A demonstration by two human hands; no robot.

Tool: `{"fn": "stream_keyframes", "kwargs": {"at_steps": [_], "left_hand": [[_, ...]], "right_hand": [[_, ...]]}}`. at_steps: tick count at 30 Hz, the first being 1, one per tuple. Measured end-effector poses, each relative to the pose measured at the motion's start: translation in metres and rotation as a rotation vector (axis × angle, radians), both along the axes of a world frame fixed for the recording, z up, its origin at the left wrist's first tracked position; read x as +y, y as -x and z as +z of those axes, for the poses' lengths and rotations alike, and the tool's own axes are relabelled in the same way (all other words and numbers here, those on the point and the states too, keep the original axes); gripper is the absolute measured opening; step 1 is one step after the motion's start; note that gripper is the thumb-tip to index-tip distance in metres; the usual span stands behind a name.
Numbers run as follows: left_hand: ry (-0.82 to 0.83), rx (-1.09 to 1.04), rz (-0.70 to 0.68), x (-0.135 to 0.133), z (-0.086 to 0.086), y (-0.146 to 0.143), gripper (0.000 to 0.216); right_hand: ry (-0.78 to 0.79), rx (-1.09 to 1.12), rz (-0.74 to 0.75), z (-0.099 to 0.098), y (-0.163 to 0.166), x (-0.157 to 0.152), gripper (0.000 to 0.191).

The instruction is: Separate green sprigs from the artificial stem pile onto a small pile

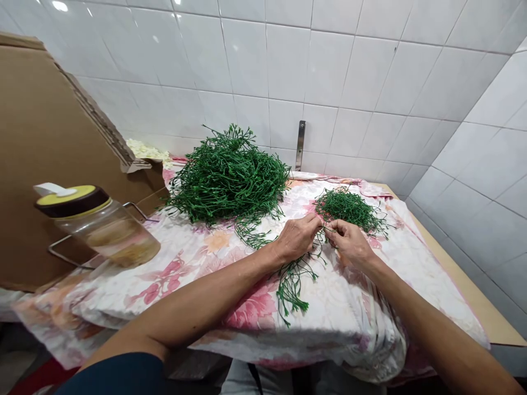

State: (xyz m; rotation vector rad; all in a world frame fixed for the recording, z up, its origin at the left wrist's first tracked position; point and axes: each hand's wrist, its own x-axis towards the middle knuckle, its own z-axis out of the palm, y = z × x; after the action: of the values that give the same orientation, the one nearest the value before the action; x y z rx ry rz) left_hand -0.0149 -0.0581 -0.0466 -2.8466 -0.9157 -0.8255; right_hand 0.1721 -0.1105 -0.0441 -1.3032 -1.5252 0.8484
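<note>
My left hand (300, 236) and my right hand (349, 241) meet over the cloth, fingertips nearly touching. Both are closed in a pinch on a thin green plastic-looking stem (325, 227). Under and in front of my left hand lies a loose bunch of green stems (293, 291) with small budded tips, partly covered by that hand. Just beyond my right hand is a small heap of green stems (349, 208). A much larger heap of the same stems (233, 178) stands at the back, left of my hands, with a few strands trailing toward my left wrist.
A floral cloth (173, 274) covers the table, with a bare wooden edge (465, 269) on the right. At left stand a clear jar (119, 233) with a yellow-and-brown lid and a cardboard box (53, 153). Pale bits (146, 150) lie behind. A tiled wall (247, 60) closes the back.
</note>
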Motion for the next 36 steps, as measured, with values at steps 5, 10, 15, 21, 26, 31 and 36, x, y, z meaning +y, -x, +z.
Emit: {"fn": "stream_keyframes", "kwargs": {"at_steps": [5,10,15,21,26,31,36], "left_hand": [[-0.056,0.053,-0.034,0.010,-0.005,-0.001,0.018],[-0.094,0.074,-0.079,0.013,-0.008,-0.004,0.023],[0.022,-0.007,-0.015,0.030,-0.007,0.009,0.022],[0.584,-0.605,0.016,0.051,0.003,0.022,0.028],[1.033,-0.809,-0.179,0.046,0.006,0.013,0.032],[1.257,-0.879,-0.279,0.035,0.006,0.005,0.035],[1.327,-0.905,-0.321,0.022,0.008,-0.005,0.039]], "right_hand": [[-0.091,-0.135,-0.010,0.002,0.000,-0.004,0.029],[-0.268,-0.295,-0.025,0.004,-0.003,-0.009,0.021],[-0.355,-0.322,0.118,0.011,0.003,-0.019,0.017],[-0.298,-0.147,-0.066,0.015,-0.002,-0.013,0.023],[-0.501,-0.328,-0.442,0.022,-0.039,-0.001,0.022],[-0.673,-0.622,-0.574,0.028,-0.075,0.008,0.022],[-0.721,-0.493,-0.492,0.030,-0.054,-0.002,0.021]]}}
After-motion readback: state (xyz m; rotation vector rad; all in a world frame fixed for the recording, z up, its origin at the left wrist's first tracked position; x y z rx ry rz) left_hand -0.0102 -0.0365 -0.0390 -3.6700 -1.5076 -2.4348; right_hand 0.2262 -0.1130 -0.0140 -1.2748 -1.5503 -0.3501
